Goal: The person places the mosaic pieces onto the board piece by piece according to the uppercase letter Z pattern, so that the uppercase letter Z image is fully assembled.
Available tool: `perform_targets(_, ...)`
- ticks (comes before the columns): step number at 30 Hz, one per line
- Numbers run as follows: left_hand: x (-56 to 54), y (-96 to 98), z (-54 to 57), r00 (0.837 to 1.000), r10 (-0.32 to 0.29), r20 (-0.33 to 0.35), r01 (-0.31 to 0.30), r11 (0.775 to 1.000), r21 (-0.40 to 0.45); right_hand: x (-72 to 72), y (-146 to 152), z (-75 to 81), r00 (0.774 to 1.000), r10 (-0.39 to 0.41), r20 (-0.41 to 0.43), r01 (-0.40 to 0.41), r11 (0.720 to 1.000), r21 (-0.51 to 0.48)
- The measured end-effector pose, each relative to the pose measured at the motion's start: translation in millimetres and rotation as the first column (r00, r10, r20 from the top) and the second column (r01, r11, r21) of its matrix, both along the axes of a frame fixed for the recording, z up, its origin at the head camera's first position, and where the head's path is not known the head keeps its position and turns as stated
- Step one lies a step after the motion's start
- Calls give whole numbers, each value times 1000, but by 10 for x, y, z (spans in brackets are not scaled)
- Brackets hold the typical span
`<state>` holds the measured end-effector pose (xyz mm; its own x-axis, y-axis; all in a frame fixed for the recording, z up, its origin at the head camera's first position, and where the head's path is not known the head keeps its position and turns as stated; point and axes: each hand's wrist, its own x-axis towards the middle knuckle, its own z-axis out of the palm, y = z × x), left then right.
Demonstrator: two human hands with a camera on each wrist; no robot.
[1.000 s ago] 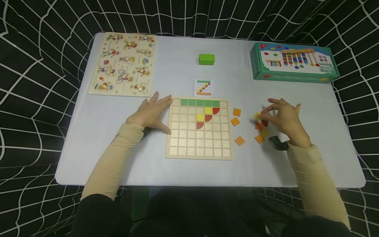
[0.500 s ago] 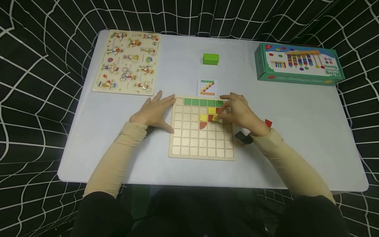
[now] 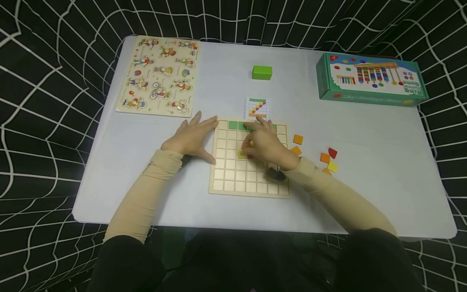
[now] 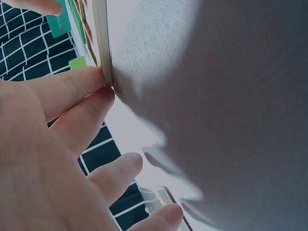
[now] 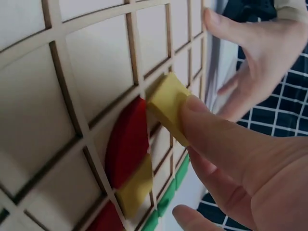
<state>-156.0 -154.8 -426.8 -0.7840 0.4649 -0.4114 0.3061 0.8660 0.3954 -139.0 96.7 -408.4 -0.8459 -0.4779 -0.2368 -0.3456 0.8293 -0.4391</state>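
Observation:
A wooden grid board (image 3: 233,185) lies in the middle of the table. My right hand (image 3: 268,142) is over it, pinching a yellow square tile (image 5: 168,103) between thumb and fingers. In the right wrist view that tile is tilted at a cell beside a red quarter-circle tile (image 5: 127,144). Another yellow tile (image 5: 136,187) sits past the red one, and green tiles (image 5: 167,198) line the far row. My left hand (image 3: 191,138) is spread at the board's left edge, its fingertips touching the side in the left wrist view.
Loose orange tiles (image 3: 298,139), a red tile (image 3: 332,153) and a yellow tile (image 3: 332,166) lie right of the board. Behind it are a pattern card (image 3: 258,106) and a green block (image 3: 262,72). A picture puzzle (image 3: 157,77) and a green box (image 3: 372,79) occupy the back corners.
My right hand has come left from the loose tiles to the board, carrying the yellow tile across to a cell left of the lowest red piece. The left hand stays at the board's edge.

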Motion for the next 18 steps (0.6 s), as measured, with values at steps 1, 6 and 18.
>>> perform_targets(1,-1,0,-1,1000,0,0,0,1000,1,-4,-13,-12,1000,4,-7,-4,1000,8)
perform_targets(6,-3,6,2,1000,2,1,-2,1000,3,2,-27,-43,1000,-1,-11,1,999,41)
perform_targets(18,12,15,23,1000,-6,-13,6,1000,-6,-2,293,16,997,-54,-63,53,998,-17)
